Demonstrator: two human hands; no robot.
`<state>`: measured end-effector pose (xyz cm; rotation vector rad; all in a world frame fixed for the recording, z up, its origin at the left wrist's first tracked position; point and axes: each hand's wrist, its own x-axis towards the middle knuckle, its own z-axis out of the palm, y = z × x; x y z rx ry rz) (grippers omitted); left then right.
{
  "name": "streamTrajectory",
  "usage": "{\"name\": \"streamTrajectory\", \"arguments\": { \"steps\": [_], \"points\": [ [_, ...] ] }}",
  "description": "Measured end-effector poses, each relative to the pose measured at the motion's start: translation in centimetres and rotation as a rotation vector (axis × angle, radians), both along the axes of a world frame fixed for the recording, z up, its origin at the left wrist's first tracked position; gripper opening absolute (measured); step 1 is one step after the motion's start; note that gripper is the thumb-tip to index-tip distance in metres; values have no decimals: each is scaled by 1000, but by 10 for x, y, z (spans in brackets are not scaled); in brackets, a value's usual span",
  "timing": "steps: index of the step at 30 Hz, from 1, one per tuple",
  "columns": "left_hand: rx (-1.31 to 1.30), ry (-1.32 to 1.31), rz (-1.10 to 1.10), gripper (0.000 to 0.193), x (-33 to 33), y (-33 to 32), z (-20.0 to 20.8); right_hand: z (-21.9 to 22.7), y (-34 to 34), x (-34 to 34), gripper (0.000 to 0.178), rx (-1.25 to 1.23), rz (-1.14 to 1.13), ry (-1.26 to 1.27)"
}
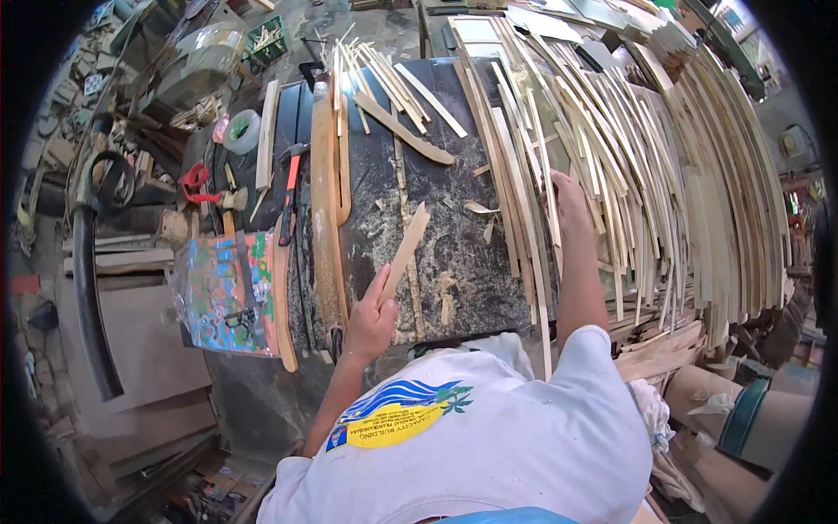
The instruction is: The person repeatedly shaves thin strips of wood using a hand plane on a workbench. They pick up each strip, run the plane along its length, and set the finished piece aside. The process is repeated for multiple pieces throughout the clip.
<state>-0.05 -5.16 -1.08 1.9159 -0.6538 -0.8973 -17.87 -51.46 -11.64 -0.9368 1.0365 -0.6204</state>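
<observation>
My left hand (371, 325) is closed around the lower end of a flat, pale wooden piece (407, 249), whose pointed tip slants up and to the right over the dark worktable (375, 231). My right hand (572, 203) reaches to the right side of the table, its fingers closed on a thin wooden strip (541, 144) beside a bundle of long strips (611, 157). A curved wooden piece (403, 129) lies farther back, near several short, thin sticks (384, 74). Curled wood shavings (480, 208) and sawdust are scattered between my hands.
On the left lie a hammer (291, 188) with a red-and-black handle, a colourful plastic-covered pad (229, 297), a roll of clear tape (242, 131) and a red-handled tool (199, 183). Long boards (733, 183) fill the far right. A green crate (265, 42) stands behind.
</observation>
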Motion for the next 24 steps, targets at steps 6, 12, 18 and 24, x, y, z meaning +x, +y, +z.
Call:
{"name": "streamTrajectory", "arguments": {
  "steps": [6,12,18,24],
  "points": [
    [57,67,89,64,-22,42,22,33,101,11,26,115,103,-201],
    [-37,-5,261,63,-48,112,7,40,239,47,28,39,443,-179],
    [-107,140,484,67,-73,174,9,5,358,97,28,-86,709,7],
    [-109,149,601,70,-91,213,4,-20,392,154,24,-768,942,277]
  ]
}}
